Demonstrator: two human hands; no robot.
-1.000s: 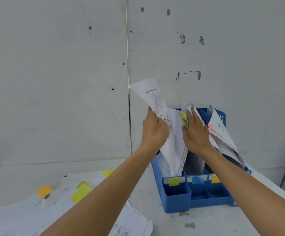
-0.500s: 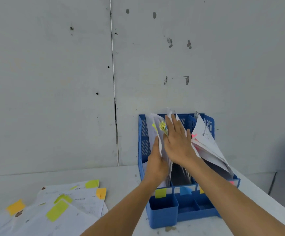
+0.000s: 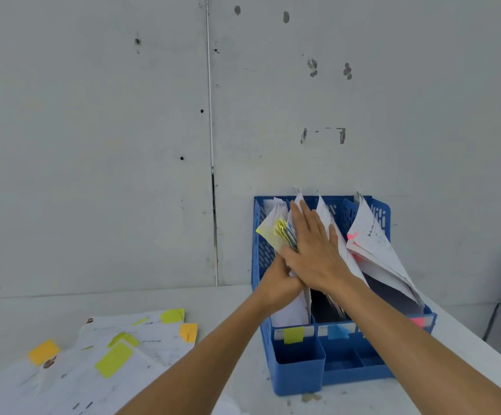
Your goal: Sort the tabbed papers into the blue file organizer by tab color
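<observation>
Right hand, fingers flat, seats yellow-tabbed papers in the left slot of the blue file organizer; left hand fingers hidden. Next, likely another sheet from the lower-left pile.

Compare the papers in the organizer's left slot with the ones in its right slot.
Left-slot papers carry yellow tabs; right-slot papers carry pink tabs. Left-slot papers stand fairly upright with the right hand flat against them and the left hand at their edge; right-slot papers fan out, leaning right, untouched. Both are white printed sheets in the blue organizer.
</observation>
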